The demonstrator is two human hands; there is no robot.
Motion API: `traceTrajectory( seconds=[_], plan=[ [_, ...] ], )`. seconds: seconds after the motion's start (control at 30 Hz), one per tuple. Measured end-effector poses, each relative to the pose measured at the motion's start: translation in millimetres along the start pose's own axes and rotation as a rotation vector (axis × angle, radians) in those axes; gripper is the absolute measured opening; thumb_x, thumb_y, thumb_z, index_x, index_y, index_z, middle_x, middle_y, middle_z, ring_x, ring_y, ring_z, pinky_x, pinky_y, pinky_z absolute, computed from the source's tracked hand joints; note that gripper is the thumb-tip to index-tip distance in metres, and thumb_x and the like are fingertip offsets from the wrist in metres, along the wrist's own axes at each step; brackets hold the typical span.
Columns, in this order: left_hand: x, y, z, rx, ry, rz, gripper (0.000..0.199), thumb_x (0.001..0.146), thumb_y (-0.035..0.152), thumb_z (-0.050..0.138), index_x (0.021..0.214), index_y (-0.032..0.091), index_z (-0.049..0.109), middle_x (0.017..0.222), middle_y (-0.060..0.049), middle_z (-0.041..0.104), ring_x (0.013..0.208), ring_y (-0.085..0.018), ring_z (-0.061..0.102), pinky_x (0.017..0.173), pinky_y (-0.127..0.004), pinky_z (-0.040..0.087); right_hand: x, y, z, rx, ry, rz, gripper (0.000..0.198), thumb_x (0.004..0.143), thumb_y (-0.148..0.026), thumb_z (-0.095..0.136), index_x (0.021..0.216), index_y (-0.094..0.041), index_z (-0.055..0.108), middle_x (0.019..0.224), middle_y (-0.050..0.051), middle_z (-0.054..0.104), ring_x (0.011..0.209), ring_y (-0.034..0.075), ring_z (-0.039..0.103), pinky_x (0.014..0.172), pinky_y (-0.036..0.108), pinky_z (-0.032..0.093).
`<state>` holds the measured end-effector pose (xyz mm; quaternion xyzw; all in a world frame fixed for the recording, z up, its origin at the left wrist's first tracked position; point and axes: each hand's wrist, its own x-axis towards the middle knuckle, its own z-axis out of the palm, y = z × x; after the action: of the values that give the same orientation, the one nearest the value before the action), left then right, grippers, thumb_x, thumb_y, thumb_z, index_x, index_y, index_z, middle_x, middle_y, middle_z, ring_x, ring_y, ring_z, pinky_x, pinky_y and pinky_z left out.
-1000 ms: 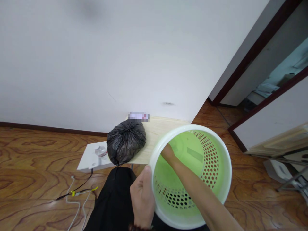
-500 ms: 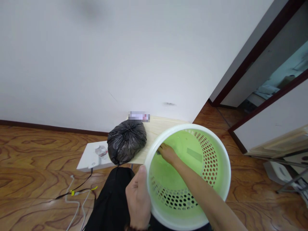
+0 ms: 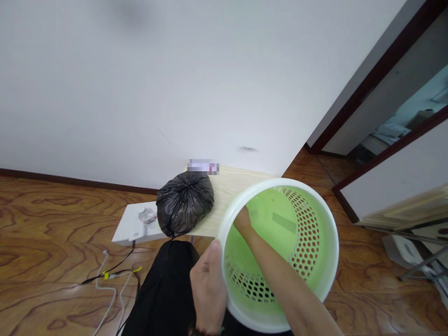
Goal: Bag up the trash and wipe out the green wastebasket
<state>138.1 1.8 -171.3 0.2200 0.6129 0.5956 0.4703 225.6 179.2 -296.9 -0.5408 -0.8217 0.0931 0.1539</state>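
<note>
A green plastic basket (image 3: 269, 242) with a white rim and perforated sides is tilted so that its mouth faces me. Gripping the near left part of its rim is my left hand (image 3: 210, 284), thumb on top. My right hand (image 3: 243, 219) reaches deep inside, against the left part of the inner wall. The rim hides its fingers, so what they hold, if anything, does not show. To the left a tied black plastic bag (image 3: 185, 203) rests on a pale wooden tabletop (image 3: 231, 186).
A blurred-out small package (image 3: 203, 166) lies by the wall behind the bag. Left of it stands a white box (image 3: 135, 224) with a clear item on top. Cables (image 3: 114, 289) run over the wooden floor. A doorway (image 3: 378, 93) is at the right.
The basket and my left hand have shifted slightly to the right. My right hand's fingers, partly seen before near a small greyish patch, have gone behind the rim.
</note>
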Motion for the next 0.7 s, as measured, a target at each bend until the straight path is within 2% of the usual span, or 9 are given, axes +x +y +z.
traceTrajectory(
  seconds=[0.17, 0.23, 0.33, 0.37, 0.4, 0.5, 0.53, 0.63, 0.7],
  plan=[
    [-4, 6, 2, -0.094, 0.074, -0.018, 0.035, 0.075, 0.047, 0.050, 0.063, 0.015, 0.057, 0.051, 0.001, 0.052, 0.048, -0.011, 0.042, 0.046, -0.021, 0.036, -23, 18, -5, -0.128, -0.358, -0.423, 0.020, 0.081, -0.017, 0.044, 0.094, -0.019, 0.059, 0.099, 0.006, 0.057, 0.090, 0.017, 0.051, 0.077, 0.027, 0.041],
    [-7, 9, 3, -0.107, 0.049, -0.010, 0.035, 0.074, 0.047, 0.051, 0.062, 0.015, 0.057, 0.051, 0.001, 0.052, 0.048, -0.011, 0.043, 0.046, -0.021, 0.036, -22, 30, -15, -0.189, -0.310, -0.322, 0.022, 0.083, -0.016, 0.041, 0.097, -0.020, 0.057, 0.099, 0.007, 0.056, 0.092, 0.018, 0.051, 0.078, 0.028, 0.041],
    [-8, 14, 4, -0.110, 0.049, -0.007, 0.037, 0.074, 0.048, 0.052, 0.057, 0.014, 0.054, 0.048, 0.002, 0.049, 0.048, -0.010, 0.042, 0.045, -0.020, 0.035, -16, 42, -27, -0.247, -0.036, 0.057, 0.027, 0.085, -0.014, 0.034, 0.104, -0.017, 0.053, 0.103, 0.010, 0.052, 0.092, 0.018, 0.050, 0.079, 0.029, 0.039],
    [-8, 15, 5, -0.114, 0.067, -0.011, 0.038, 0.074, 0.048, 0.052, 0.055, 0.014, 0.053, 0.047, 0.002, 0.048, 0.047, -0.009, 0.041, 0.044, -0.020, 0.035, -15, 43, -29, -0.249, -0.004, 0.115, 0.027, 0.085, -0.013, 0.033, 0.104, -0.016, 0.052, 0.104, 0.010, 0.051, 0.091, 0.018, 0.050, 0.078, 0.028, 0.039],
    [-8, 16, 5, -0.119, 0.086, -0.015, 0.039, 0.074, 0.047, 0.052, 0.054, 0.015, 0.051, 0.046, 0.002, 0.047, 0.046, -0.009, 0.039, 0.044, -0.020, 0.035, -14, 44, -29, -0.244, -0.026, 0.106, 0.026, 0.084, -0.012, 0.034, 0.103, -0.016, 0.052, 0.104, 0.010, 0.051, 0.089, 0.018, 0.050, 0.077, 0.028, 0.040],
    [-6, 14, 5, -0.124, 0.080, -0.009, 0.038, 0.074, 0.047, 0.051, 0.054, 0.015, 0.051, 0.046, 0.003, 0.047, 0.045, -0.008, 0.038, 0.044, -0.020, 0.036, -14, 41, -26, -0.217, -0.189, -0.092, 0.025, 0.081, -0.010, 0.039, 0.099, -0.018, 0.054, 0.101, 0.008, 0.052, 0.089, 0.017, 0.049, 0.075, 0.026, 0.039],
    [-5, 12, 5, -0.122, 0.063, 0.000, 0.038, 0.075, 0.047, 0.051, 0.055, 0.014, 0.051, 0.047, 0.003, 0.047, 0.045, -0.008, 0.039, 0.044, -0.020, 0.036, -14, 40, -25, -0.216, -0.182, -0.093, 0.026, 0.081, -0.009, 0.039, 0.100, -0.018, 0.053, 0.102, 0.007, 0.052, 0.090, 0.017, 0.049, 0.075, 0.026, 0.039],
    [-2, 2, 1, -0.102, 0.020, 0.017, 0.039, 0.074, 0.046, 0.052, 0.053, 0.014, 0.049, 0.046, 0.003, 0.046, 0.044, -0.008, 0.038, 0.042, -0.019, 0.034, -16, 37, -21, -0.232, -0.031, 0.109, 0.028, 0.083, -0.010, 0.035, 0.106, -0.016, 0.051, 0.105, 0.010, 0.050, 0.090, 0.017, 0.049, 0.076, 0.026, 0.039],
    [0, -4, -2, -0.107, 0.014, 0.008, 0.037, 0.075, 0.046, 0.052, 0.055, 0.014, 0.051, 0.047, 0.002, 0.047, 0.045, -0.009, 0.040, 0.042, -0.020, 0.034, -18, 34, -18, -0.227, -0.064, 0.083, 0.026, 0.082, -0.010, 0.036, 0.103, -0.015, 0.052, 0.103, 0.010, 0.051, 0.088, 0.017, 0.050, 0.076, 0.026, 0.039]
  ],
)
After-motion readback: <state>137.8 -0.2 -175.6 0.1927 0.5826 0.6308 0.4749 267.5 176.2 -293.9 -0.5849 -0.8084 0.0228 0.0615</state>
